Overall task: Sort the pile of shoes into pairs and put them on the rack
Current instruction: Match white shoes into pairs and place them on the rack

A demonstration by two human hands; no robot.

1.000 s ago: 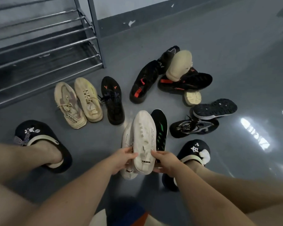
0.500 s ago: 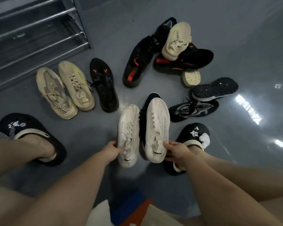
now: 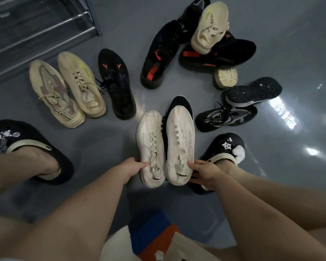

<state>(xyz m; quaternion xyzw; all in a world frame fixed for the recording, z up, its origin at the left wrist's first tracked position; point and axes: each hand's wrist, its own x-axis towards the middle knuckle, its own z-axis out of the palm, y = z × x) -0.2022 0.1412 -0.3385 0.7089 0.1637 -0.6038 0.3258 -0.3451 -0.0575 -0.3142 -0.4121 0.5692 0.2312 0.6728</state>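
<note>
The floor (image 3: 299, 44) is smooth and grey-blue. It is shiny, and bright patches of light (image 3: 282, 114) show on it at the right side. The person wears a black slipper on the left foot (image 3: 36, 147), with a cream band over the top and a small white picture near the toe. The black slipper on the right foot (image 3: 224, 147) has a white star on it and a fluffy white ball at its side. Bare legs (image 3: 271, 213) reach down to both slippers. At the bottom edge there is cloth in white, blue and orange (image 3: 154, 236).
</note>
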